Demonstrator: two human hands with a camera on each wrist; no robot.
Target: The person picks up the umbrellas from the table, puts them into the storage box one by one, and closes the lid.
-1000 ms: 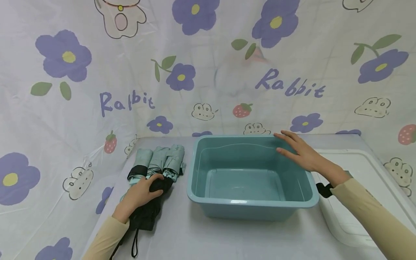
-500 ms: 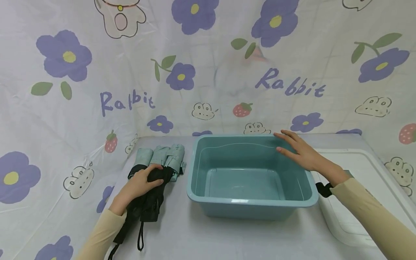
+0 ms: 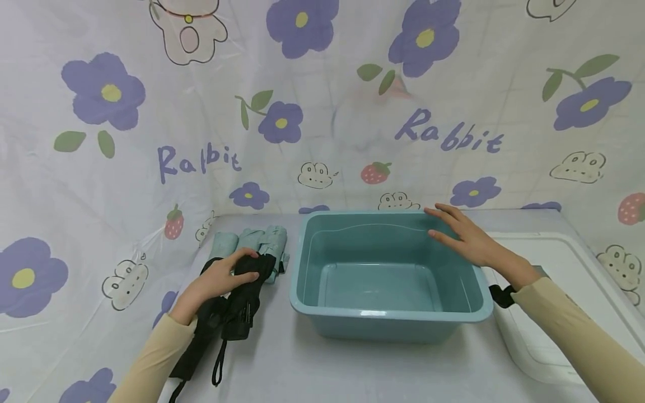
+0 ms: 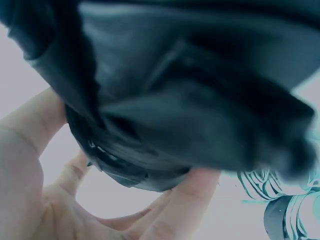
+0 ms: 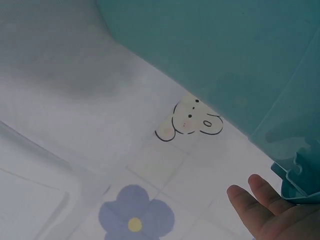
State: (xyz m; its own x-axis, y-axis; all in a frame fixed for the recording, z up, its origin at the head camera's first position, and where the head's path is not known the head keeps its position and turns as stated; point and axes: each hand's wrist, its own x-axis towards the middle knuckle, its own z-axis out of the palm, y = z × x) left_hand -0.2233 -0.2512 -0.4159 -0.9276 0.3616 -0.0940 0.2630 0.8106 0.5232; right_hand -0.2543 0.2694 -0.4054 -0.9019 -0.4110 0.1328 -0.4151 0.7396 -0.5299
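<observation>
My left hand [image 3: 216,280] grips a folded black umbrella [image 3: 244,308] by its upper part, fingers and thumb on either side of it. In the left wrist view the dark fabric of this umbrella [image 4: 150,100] fills most of the picture. A second black umbrella [image 3: 188,352] lies to its left, partly under my forearm. Just beyond my fingers, three folded pale teal umbrellas [image 3: 274,240] lie side by side, partly covered. My right hand [image 3: 471,240] rests with spread fingers at the far right corner of a blue-green plastic bin [image 3: 378,330].
A white lid [image 3: 549,252] lies flat right of the bin, partly under my right forearm. Behind the table [image 3: 353,375] hangs a patterned cloth [image 3: 342,73] with flowers and rabbits. The bin's interior shows only its bare floor.
My left hand has moved a little away from me and to the right, bringing the black umbrella along and showing more of the other one. The right hand has stayed at the bin's corner.
</observation>
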